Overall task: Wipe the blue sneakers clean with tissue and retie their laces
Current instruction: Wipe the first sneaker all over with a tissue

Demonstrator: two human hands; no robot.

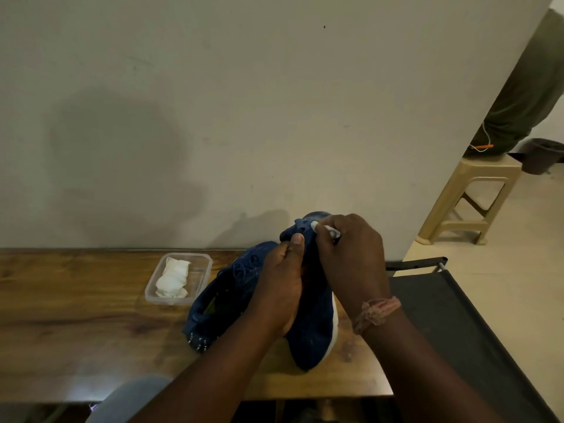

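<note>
The left hand [282,279] grips the upper of a blue sneaker [314,319], its thumb pressed flat against the fabric near the collar and its fingers curled round the far side; the right hand [351,257], a frayed pink thread band [377,312] tied at its wrist, pinches a small white tissue [325,228] against the top edge of that same shoe; the held sneaker stands tilted, its white sole facing right and its lower end resting on the wooden table [76,315]; just beside it to the left lies the second blue sneaker [219,300], opening upward, touching the first; whether either shoe carries laces cannot be told, since the hands cover that part; just left of the second shoe sits a clear plastic container [201,264] with crumpled white tissues [172,277] inside; to the right of the table stands a black fabric chair [442,315]; behind the table rises a plain wall [213,102]; farther off to the right stands a beige plastic stool [476,193] with a dark bucket [543,154] beside it.
</note>
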